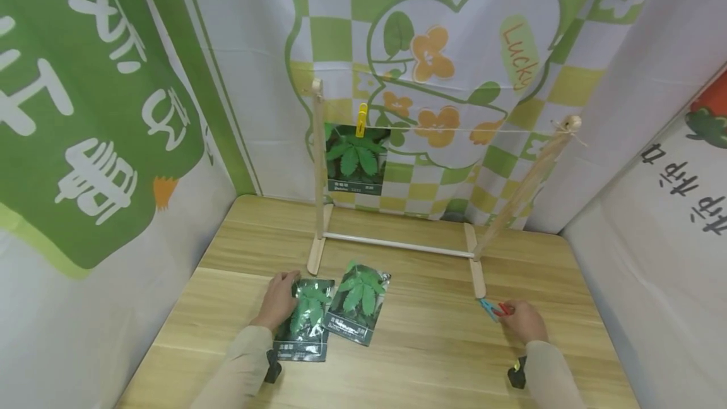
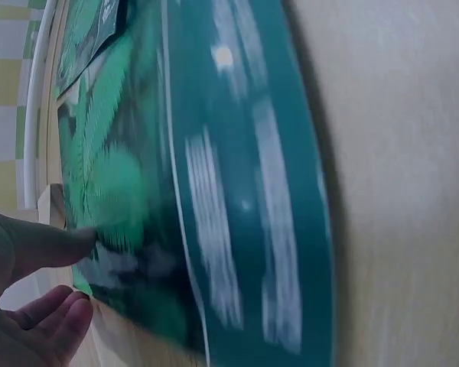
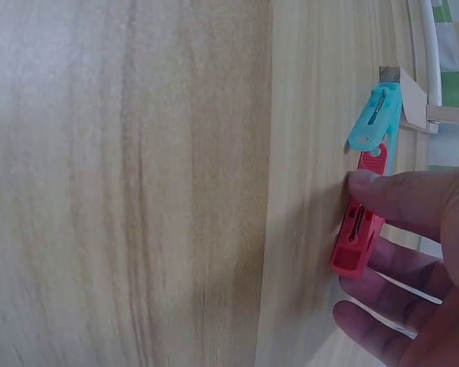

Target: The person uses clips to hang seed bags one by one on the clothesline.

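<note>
The glossy, flat foil packet (image 1: 307,327) lies on the bench (image 1: 431,339) before the rack's left foot, its upper left edge pinched between thumb and fingers of the left hand (image 1: 278,300). A second packet (image 1: 360,302) overlaps its right edge. A wide stretch of smooth, streaked wood grain separates this from the right hand (image 1: 524,320), whose thumb and fingers close on a red plastic clip (image 3: 358,237), meeting a blue clip (image 3: 376,115) at the right foot's end. Behind, the slim wooden rack (image 1: 397,244) carries a thin cord (image 1: 466,130) with a yellow clip (image 1: 361,120) and hanging packet (image 1: 358,166).
</note>
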`<state>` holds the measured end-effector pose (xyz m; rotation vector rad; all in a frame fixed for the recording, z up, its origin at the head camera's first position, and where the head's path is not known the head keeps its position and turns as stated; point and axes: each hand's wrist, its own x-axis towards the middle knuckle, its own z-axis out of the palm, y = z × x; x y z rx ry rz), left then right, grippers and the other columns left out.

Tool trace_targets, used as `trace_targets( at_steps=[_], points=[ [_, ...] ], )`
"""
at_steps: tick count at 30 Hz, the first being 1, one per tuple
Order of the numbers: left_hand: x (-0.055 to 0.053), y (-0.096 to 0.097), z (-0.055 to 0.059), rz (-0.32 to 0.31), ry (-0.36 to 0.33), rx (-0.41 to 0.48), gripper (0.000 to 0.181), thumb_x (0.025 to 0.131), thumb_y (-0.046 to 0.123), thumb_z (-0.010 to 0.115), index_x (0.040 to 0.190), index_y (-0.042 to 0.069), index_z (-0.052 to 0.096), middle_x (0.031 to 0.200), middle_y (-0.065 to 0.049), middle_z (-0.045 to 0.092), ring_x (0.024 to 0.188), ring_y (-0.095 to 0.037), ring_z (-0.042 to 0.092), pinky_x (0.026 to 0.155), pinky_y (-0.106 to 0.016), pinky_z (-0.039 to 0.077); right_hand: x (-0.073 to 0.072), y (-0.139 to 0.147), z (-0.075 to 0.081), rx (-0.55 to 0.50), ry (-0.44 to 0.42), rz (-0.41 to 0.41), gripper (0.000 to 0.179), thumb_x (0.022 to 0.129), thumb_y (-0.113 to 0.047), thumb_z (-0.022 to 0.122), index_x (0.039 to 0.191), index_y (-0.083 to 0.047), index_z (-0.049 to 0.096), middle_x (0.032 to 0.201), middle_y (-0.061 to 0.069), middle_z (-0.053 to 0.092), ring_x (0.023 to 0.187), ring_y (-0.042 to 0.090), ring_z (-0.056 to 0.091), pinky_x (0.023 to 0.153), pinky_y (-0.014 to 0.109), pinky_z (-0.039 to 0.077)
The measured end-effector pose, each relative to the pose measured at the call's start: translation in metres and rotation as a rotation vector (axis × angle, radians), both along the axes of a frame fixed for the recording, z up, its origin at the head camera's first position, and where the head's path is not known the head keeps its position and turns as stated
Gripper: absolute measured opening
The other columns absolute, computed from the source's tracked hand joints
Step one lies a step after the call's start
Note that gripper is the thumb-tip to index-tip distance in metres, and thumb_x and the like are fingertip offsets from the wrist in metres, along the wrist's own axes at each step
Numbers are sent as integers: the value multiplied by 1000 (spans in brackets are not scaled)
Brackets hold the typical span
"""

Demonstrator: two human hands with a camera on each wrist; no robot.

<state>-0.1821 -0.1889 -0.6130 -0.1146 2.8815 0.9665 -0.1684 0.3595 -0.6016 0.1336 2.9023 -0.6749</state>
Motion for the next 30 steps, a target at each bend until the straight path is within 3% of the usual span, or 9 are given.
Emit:
trace_targets(
  at_steps=[3,5,13,18,21,30],
  points=[
    [0,0,2,18,-7,10,63,80,-9,57,141,1,45,139,-25,44,128,-41,44,105,-56,42,1,0,2,10,-6,-1,37,80,-9,72,112,9,65,104,27,69,89,40,66,77,54,53],
    [2,1,3,38,-2,-6,60,83,-5,59,142,0,44,137,-27,45,127,-43,44,103,-57,44,2,0,4,18,-15,-1,37,81,-9,71,112,9,65,102,27,69,87,38,66,76,53,53],
    [11,9,4,110,20,-142,67,88,32,70,137,-7,45,116,-30,54,103,-40,53,82,-53,50,-1,-4,6,-3,-16,-9,40,83,-15,72,113,10,64,104,26,69,89,33,65,79,52,52],
    [14,17,4,133,-16,-191,85,83,50,71,138,-8,43,114,-32,53,101,-42,52,82,-56,48,-2,-6,3,-28,-24,-20,41,85,-15,70,116,11,62,111,30,66,96,41,64,84,54,52],
    [14,20,4,143,-32,-198,90,79,52,74,139,-8,42,116,-34,52,104,-45,51,84,-57,45,-2,-6,-1,-46,-27,-27,42,86,-14,69,118,11,61,114,30,65,104,45,62,88,55,51],
    [12,24,2,158,-16,-178,90,72,45,83,134,-8,45,105,-29,53,93,-38,50,76,-46,42,-2,-9,-3,-50,3,-34,41,85,-13,69,116,12,61,110,30,66,101,44,63,86,55,52]
  ],
)
